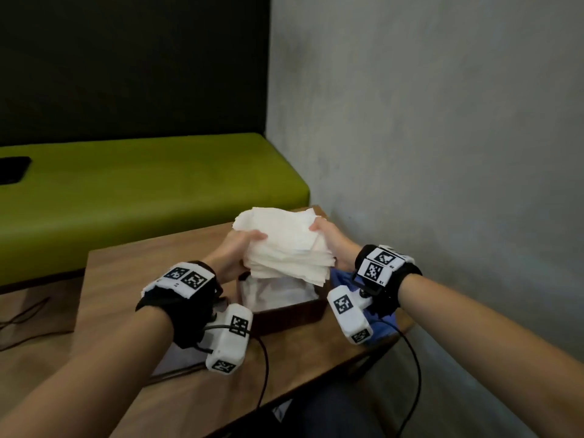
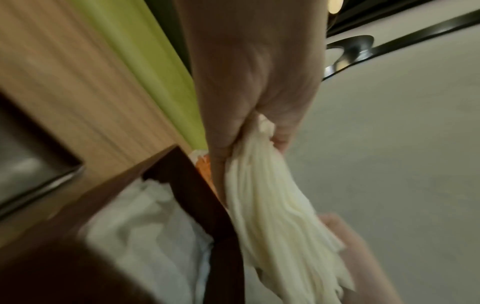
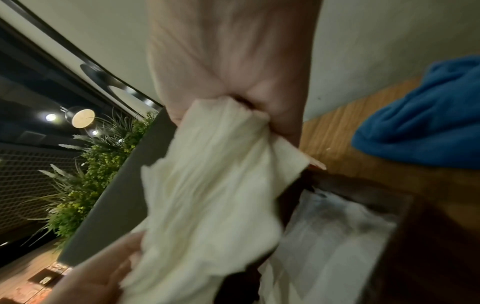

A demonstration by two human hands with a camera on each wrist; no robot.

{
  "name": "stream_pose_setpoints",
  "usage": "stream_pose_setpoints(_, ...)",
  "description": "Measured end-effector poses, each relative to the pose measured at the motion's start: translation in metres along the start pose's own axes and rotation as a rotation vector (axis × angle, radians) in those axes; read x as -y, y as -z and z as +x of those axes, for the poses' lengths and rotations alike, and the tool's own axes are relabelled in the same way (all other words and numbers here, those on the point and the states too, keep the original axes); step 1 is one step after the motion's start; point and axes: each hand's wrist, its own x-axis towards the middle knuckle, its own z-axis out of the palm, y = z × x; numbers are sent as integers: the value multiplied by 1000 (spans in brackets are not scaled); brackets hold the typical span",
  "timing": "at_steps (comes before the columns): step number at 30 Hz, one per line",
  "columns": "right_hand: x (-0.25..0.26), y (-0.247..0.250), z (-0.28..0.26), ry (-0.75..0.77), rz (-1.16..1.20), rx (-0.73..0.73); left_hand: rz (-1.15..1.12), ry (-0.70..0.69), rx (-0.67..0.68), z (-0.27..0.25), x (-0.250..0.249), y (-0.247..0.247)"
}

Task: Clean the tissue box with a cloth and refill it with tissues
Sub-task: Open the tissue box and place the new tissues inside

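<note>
Standing against a grey wall [image 1: 442, 121], a green bench seat [image 1: 142, 184] runs behind the wooden worktop [image 1: 126, 279]. On the worktop sits a dark brown tissue box [image 1: 284, 314], open at the top, with white tissue lying loose inside. A blue cloth [image 1: 344, 276] lies bunched on the worktop just beside the box, on its right, partly hidden by the right wrist.

A thick stack of white tissues [image 1: 284, 245] is held directly above the open box, its lower edge close to the rim; contact with the rim cannot be confirmed. The left hand [image 1: 240, 245] grips the left side of the stack, thumb on top, fingers [image 2: 221, 144] curled underneath. The right hand [image 1: 331, 238] grips the right side, its fingers [image 3: 280, 115] closed tight on the bunched tissue edge. Both wrist views are blurred. A small dark object [image 1: 12, 169] lies on the bench seat at far left.
</note>
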Motion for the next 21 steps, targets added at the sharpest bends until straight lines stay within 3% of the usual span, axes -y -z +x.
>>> stream_pose_setpoints(4, -20, 2, -9, 80, -62, -112, -112, -22, 33, -14, 29, 5)
stream_pose_setpoints(7, -38, 3, -9, 135, 15, -99, -160, -27, 98, -20, 31, 13)
stream_pose_setpoints(10, -48, 3, -5, 179, 13, -129, -87, -82, 55, -17, 29, 16)
stream_pose_setpoints(13, -49, 6, -1, 208, -14, -121, 179, -122, 47, -12, 31, 16)
stream_pose_setpoints(16, -46, 12, -1, 225, -4, -69, 519, -210, -72, -10, 21, 16)
stream_pose_setpoints(18, -47, 13, -1, 249, -8, -34, 848, -378, -126, -13, 16, 10)
stream_pose_setpoints(21, -47, 12, 0, 323, -87, -1, 1169, -628, 7, -16, 9, -13)
